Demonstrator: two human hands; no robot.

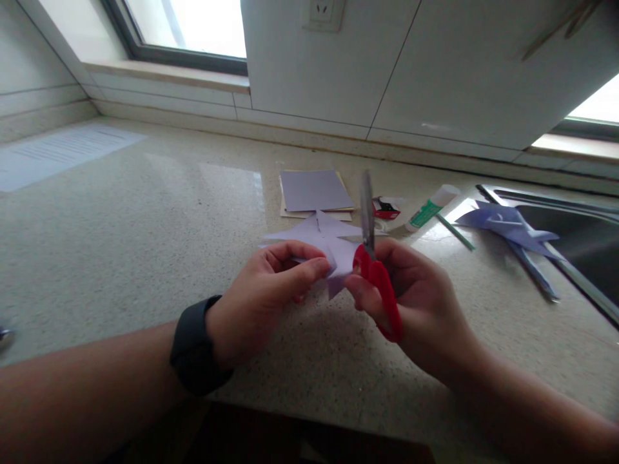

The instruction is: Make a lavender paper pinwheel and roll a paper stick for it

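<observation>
in the head view, at centre frame, the left hand (271,283) pinched a folded pale lilac paper cutout (333,248) between thumb and fingers. the right hand (411,303) was closed around red-handled scissors (374,264), blades up at the paper's edge. behind lay a lilac paper stack (314,191), a white glue tube (430,207) and lilac paper scraps (512,225) by the steel sink (580,219) at right.

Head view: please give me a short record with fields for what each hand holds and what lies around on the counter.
left hand: pinches the lavender paper shape
right hand: grips the red-handled scissors, blades up at the paper
behind: paper stack, glue tube
right: paper scraps over the sink rim
surface: speckled counter
</observation>
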